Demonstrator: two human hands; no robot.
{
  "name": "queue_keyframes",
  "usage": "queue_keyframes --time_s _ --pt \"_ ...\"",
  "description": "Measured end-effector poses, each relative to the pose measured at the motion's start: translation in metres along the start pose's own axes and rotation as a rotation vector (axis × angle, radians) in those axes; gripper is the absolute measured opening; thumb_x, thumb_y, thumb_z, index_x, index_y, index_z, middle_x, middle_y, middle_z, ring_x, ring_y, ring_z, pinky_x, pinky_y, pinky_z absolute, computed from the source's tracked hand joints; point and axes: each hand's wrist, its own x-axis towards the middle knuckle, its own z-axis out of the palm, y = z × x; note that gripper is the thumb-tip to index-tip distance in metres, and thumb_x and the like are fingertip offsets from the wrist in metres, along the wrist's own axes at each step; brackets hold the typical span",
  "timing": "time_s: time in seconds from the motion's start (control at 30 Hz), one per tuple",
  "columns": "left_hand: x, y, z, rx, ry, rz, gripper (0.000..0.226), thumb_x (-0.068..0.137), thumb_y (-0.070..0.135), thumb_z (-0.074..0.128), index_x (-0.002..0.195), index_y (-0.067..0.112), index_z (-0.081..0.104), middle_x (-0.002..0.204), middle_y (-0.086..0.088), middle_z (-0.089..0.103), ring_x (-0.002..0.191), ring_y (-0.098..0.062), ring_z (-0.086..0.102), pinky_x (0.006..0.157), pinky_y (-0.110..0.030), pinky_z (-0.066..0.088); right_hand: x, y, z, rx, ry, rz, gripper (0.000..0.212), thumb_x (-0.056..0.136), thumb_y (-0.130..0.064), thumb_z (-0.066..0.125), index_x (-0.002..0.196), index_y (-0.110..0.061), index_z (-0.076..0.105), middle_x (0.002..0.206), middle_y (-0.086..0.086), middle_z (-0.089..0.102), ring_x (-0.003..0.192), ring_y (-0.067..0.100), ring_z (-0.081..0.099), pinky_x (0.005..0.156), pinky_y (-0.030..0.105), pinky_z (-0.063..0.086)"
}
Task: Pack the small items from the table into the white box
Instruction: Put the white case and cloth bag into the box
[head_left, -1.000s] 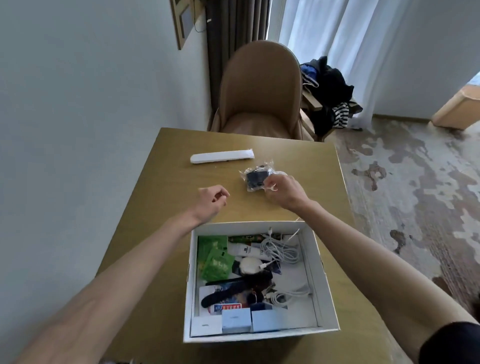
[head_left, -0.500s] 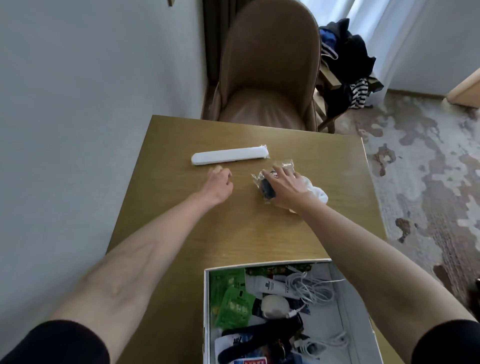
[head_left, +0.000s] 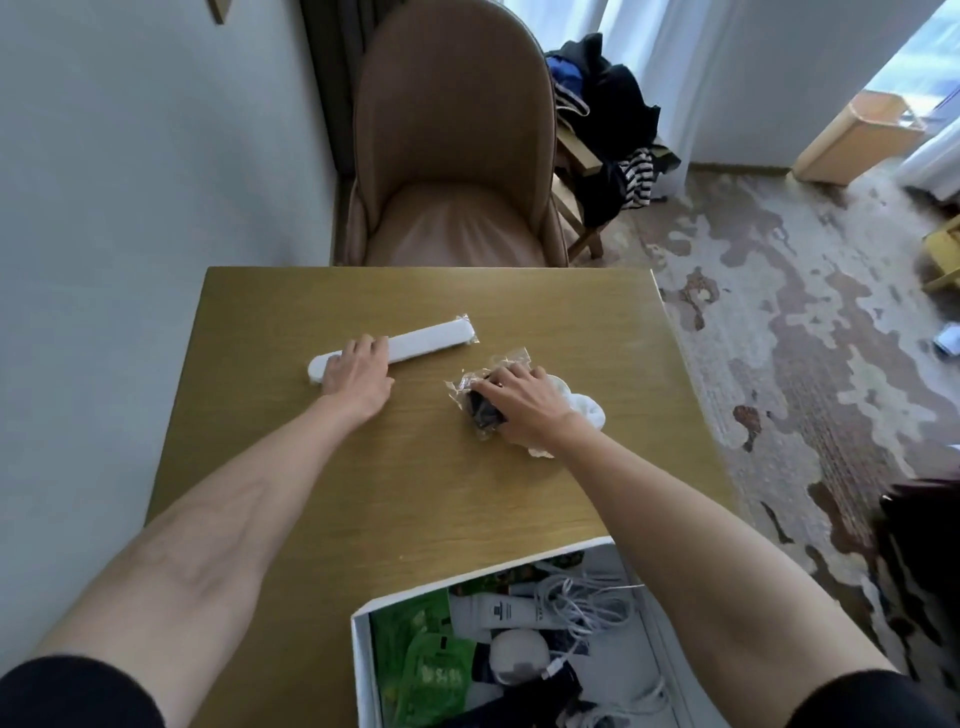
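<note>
A long white wrapped stick (head_left: 431, 340) lies on the wooden table (head_left: 291, 447). My left hand (head_left: 356, 371) rests on its left end, fingers laid over it. My right hand (head_left: 519, 402) is closed over a clear plastic packet with a dark item (head_left: 480, 408) inside, pressed to the table. A crumpled white item (head_left: 582, 408) lies under and beside that hand. The white box (head_left: 361, 670) sits at the near edge, partly out of frame, holding green sachets, white tubes, cables and dark items.
A tan padded chair (head_left: 452, 156) stands at the table's far edge. A grey wall runs along the left. Clothes (head_left: 608, 119) are piled on a wooden stool to the right. Patterned carpet covers the floor on the right.
My left hand has reached forward from the table's middle onto the white stick. My right hand stays on the plastic packet. The view has tilted up, so the box shows less.
</note>
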Motion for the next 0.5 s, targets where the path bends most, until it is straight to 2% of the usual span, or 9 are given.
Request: queue_keyframes --time_s 0.17,0.33,0.43,0.5 --pt "-0.011 0.003 0.006 -0.044 -0.024 -0.047 0.046 0.082 0.041 0.068 0.117 0.016 0.054 0.118 -0.007 0.047 0.111 -0.026 0.045 0.086 -0.04 0.044 -0.007 0.003 0.006 0.033 0.09 -0.054 0.063 0.081 -0.033 0.062 0.14 -0.027 0.04 0.132 0.009 0.053 0.121 0.029 0.046 0.092 0.041 0.037" --pt "-0.042 0.004 0.012 -0.16 0.005 -0.083 0.039 0.08 0.032 0.071 0.11 0.016 0.052 0.116 -0.006 0.055 0.105 -0.026 0.052 0.08 -0.037 0.045 -0.027 0.007 -0.01 0.184 0.257 -0.069 0.068 0.084 -0.055 0.06 0.141 -0.022 0.041 0.132 0.013 0.057 0.118 0.03 0.054 0.095 0.043 0.045" --pt "-0.065 0.008 -0.003 -0.377 0.04 -0.125 0.037 0.081 0.032 0.071 0.108 0.013 0.054 0.111 -0.006 0.058 0.097 -0.026 0.056 0.072 -0.032 0.042 -0.051 0.009 -0.032 0.483 0.439 -0.047 0.07 0.081 -0.043 0.07 0.141 -0.015 0.046 0.129 0.014 0.06 0.112 0.03 0.057 0.091 0.044 0.048" --pt "-0.088 0.014 -0.019 -0.538 0.122 -0.095 0.04 0.08 0.031 0.072 0.11 0.011 0.055 0.109 -0.005 0.058 0.094 -0.023 0.055 0.074 -0.032 0.044 -0.073 0.009 -0.042 0.697 0.543 -0.004 0.07 0.077 -0.034 0.076 0.138 -0.015 0.048 0.119 0.009 0.064 0.103 0.024 0.06 0.089 0.04 0.05"
